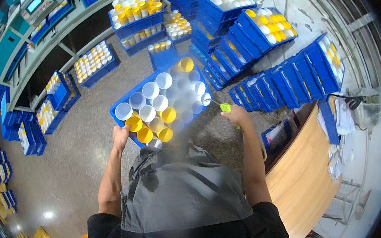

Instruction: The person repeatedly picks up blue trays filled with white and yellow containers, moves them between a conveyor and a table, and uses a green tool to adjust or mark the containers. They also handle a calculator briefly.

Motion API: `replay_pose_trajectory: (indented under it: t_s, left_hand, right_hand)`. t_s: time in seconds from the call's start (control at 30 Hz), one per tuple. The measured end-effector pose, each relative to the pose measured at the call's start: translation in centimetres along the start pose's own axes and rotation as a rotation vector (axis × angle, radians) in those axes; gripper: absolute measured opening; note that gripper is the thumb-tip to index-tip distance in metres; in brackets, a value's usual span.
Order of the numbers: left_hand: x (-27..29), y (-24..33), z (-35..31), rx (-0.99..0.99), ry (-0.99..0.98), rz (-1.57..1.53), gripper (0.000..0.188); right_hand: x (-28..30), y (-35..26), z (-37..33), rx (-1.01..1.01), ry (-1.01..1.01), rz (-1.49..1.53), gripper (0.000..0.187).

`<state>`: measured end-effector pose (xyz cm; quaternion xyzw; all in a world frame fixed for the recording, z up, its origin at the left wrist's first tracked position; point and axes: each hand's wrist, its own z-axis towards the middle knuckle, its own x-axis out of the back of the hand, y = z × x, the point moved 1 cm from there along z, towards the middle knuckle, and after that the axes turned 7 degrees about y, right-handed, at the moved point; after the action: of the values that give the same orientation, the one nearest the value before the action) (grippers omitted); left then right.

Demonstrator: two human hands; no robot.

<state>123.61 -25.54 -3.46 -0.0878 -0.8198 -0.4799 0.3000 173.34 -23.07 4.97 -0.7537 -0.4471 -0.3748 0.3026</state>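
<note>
In front of my body a blue crate holds rows of open cups, white and yellow. My left hand is closed on the crate's near left corner, its thumb by a yellow cup. Right of the crate, my right hand is closed round what looks like a green air blow gun. Its thin metal stem points left to a white cup at the crate's right edge. A hazy smear veils the cups on the crate's right side.
Tall stacks of blue crates filled with cups stand at the back right. More cup crates sit on the floor at left, before a teal-panelled machine. A wooden table curves along my right side. A beige hose hangs near its edge.
</note>
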Motion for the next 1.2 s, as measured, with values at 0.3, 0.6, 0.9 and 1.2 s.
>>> replay_pose_trajectory:
  t_s: [0.3,0.6,0.9,1.2]
  left_hand:
    - [0.0,0.2,-0.2,-0.046,-0.04,-0.103,0.029]
    - [-0.2,-1.9,1.1,-0.052,-0.021,-0.069,0.036]
    - [-0.5,-1.3,0.7,0.062,0.053,-0.005,0.035]
    - [-2.8,1.3,2.0,0.185,0.107,0.29,0.045]
  right_hand:
    - [-1.5,0.5,-4.4,0.131,0.06,0.18,0.053]
    - [-0.8,-2.5,-8.1,0.149,-0.054,0.156,0.05]
    - [-2.7,-6.4,-9.2,0.315,-0.101,0.053,0.053]
    - [-6.7,-7.0,-9.3,0.367,-0.152,0.105,0.056]
